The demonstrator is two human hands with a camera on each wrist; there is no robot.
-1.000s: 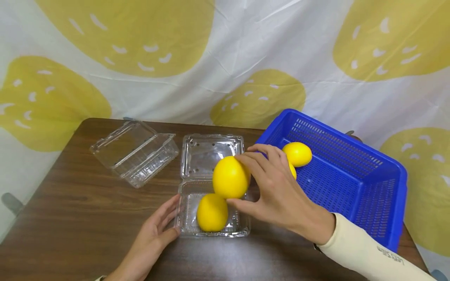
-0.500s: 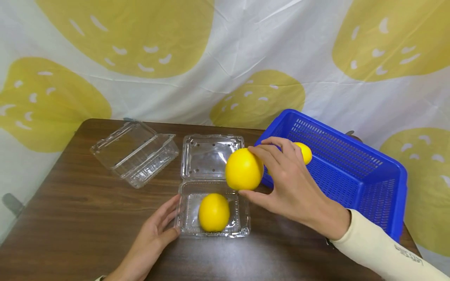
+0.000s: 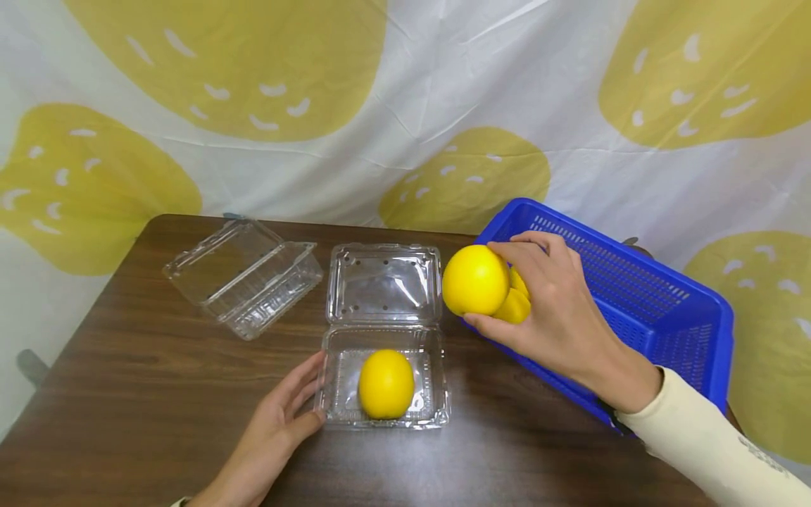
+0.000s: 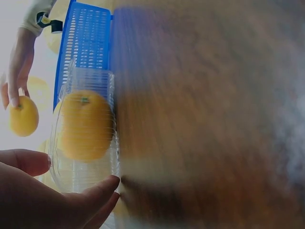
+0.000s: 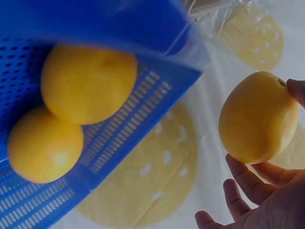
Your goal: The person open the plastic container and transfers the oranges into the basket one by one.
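My right hand (image 3: 554,310) holds an orange (image 3: 475,280) with yellow skin between thumb and fingertips. It hangs in the air over the near left edge of the blue basket (image 3: 719,352). A second orange (image 3: 386,384) sits in the base of a clear plastic clamshell box (image 3: 384,285), whose lid lies back. My left hand (image 3: 279,422) rests against the box's left side, thumb and fingers spread and lightly touching its wall. In the right wrist view, two more oranges (image 5: 88,83) lie together in the basket; the held one partly covers them in the head view.
Another clear clamshell box (image 3: 243,274), also unfolded, lies tilted at the back left of the brown wooden table (image 3: 158,366). Behind the table hangs a white cloth (image 3: 355,176) with large yellow shapes. The basket stands at the right.
My right hand has carried its orange up and to the right, from above the box to the basket's edge. My left hand stays at the box, and the orange inside has shifted slightly right.
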